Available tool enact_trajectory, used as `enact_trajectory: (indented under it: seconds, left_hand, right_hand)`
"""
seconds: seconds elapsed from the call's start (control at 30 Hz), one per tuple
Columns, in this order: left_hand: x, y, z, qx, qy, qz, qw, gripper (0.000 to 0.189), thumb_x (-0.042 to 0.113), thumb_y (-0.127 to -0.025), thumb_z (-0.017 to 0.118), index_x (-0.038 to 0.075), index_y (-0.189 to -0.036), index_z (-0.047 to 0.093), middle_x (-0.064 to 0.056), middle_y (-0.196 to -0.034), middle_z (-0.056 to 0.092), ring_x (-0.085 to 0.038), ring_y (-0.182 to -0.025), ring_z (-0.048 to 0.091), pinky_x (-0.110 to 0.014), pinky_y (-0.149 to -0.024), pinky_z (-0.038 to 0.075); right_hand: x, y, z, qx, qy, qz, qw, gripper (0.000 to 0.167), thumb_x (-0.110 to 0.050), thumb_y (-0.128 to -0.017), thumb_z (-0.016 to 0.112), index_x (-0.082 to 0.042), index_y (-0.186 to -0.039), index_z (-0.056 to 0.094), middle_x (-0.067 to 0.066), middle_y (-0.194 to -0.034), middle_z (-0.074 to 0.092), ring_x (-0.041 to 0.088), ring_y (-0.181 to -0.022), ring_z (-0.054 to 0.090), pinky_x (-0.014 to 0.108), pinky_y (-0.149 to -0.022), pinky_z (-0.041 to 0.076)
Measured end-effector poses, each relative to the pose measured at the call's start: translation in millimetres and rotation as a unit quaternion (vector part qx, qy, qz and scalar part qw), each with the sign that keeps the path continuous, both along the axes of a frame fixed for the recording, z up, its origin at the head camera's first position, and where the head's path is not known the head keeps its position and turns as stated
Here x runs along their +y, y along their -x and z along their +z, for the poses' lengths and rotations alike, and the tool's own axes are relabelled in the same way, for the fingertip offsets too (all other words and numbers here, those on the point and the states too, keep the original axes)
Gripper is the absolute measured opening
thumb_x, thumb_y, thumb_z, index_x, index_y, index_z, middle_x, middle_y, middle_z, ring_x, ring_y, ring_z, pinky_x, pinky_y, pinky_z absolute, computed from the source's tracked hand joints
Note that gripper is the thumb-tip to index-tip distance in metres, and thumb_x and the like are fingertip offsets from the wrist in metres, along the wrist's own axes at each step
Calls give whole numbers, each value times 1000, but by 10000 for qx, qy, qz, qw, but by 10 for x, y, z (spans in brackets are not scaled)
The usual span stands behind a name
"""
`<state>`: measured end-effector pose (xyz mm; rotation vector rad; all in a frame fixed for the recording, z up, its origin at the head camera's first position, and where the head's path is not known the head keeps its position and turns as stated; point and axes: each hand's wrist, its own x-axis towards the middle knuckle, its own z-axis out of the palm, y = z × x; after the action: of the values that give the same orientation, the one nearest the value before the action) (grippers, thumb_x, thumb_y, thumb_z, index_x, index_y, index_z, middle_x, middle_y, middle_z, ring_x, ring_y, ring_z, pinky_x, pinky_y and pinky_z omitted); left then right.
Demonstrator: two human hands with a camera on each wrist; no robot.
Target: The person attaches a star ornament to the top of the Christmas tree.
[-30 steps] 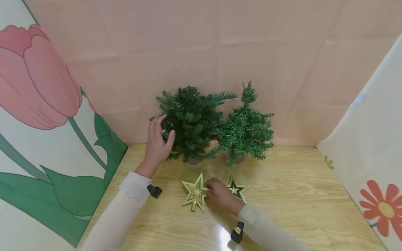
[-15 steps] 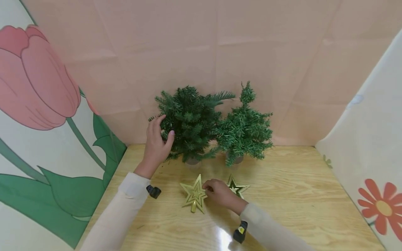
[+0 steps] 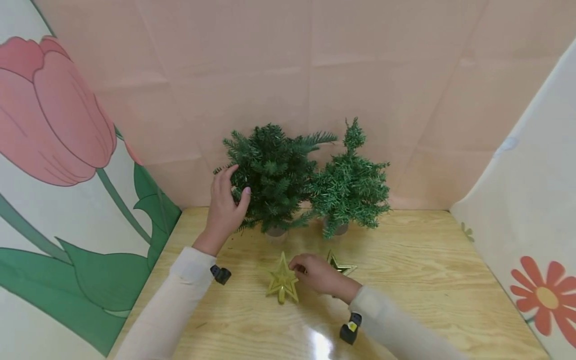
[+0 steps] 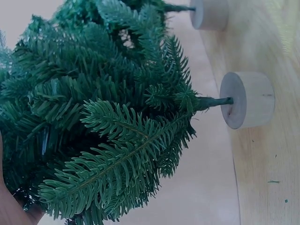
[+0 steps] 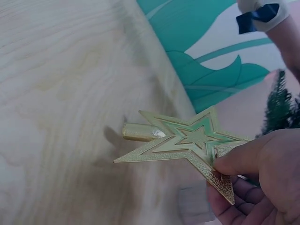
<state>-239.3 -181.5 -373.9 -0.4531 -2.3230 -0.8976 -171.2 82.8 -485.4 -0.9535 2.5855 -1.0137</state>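
My right hand [image 3: 319,274] pinches one point of a gold star tree topper [image 5: 197,138] between thumb and fingers, low over the table in the head view. The star's short hollow stem points away from the hand. Against the left side of the fuller artificial Christmas tree [image 3: 279,180] is my left hand [image 3: 224,202], its fingers spread and lightly bent at the branches. In the left wrist view, little of this hand shows, and foliage hides its fingertips. A second gold star [image 3: 345,269] lies behind my right hand, which partly covers it.
A smaller artificial tree [image 3: 353,187] stands to the right, its branches meeting the first one. Both have round wooden bases [image 4: 255,99] on the wood-grain table [image 3: 427,280]. Behind is a pink cloth backdrop [image 3: 238,60], with flower-printed panels on both sides.
The held star has turned in my right hand and looks narrower from the head camera. My right wrist has shifted slightly to the right. The left hand stays by the tree.
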Motion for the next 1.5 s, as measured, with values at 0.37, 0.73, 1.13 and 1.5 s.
enact_trajectory:
  seconds: [0.37,0.73,1.13,1.5]
  left_hand:
    - [-27,-14,2,-15,-16,-19,10000,59,38,-101,48,21,-153,26,-11,-152,24,-31,-140,23,-57,-104,30]
    - [-10,-22,21,36,65,-65,10000,60,38,-101,48,19,-153,26,-13,-152,24,-32,-140,23,-57,-105,29]
    - [-11,-21,4,26,91,-56,9999,60,36,-101,48,19,-153,25,-12,-151,25,-30,-138,26,-55,-105,30]
    - [-7,-37,1,43,103,-39,9999,59,35,-101,48,19,-153,25,-13,-151,26,-31,-138,26,-54,-104,32]
  right_hand:
    - [7,53,419,660,0,319,9973,17,2,-93,61,-4,-108,67,4,-99,66,16,-90,63,32,-78,52]
    - [103,158,1013,1206,-274,864,9886,20,-3,-94,61,-8,-113,67,3,-104,67,11,-92,63,27,-79,52]
    - [174,245,1645,1303,-529,1112,9838,21,-8,-97,57,-16,-114,66,-5,-109,62,6,-96,60,30,-81,51]
    - [190,288,2126,1730,-90,1004,9798,19,-10,-98,58,-16,-114,65,-6,-107,62,7,-98,58,31,-84,50]
